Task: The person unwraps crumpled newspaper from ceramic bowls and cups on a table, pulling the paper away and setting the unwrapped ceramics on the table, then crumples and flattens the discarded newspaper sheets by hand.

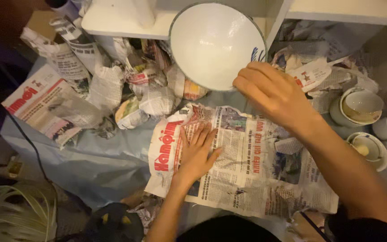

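I see a pale blue sheet (104,157) spread under a white shelf (126,24), strewn with crumpled paper (106,87). My right hand (269,92) grips a white bowl (213,45) by its rim, tilted above the newspaper (247,170); my left hand (198,152) lies flat and spread on that page

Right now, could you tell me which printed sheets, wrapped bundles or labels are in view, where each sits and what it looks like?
Flat newspaper sheet: centre, under the left hand; creased, rectangular, white with red masthead and colour photos.
Folded newspaper: far left; white and grey, red masthead.
Newspaper-wrapped bundles: heaped behind the flat sheet; crumpled, grey-white with colour patches.
Crumpled newspaper: beside the right hand, which holds a white bowl; red star mark.
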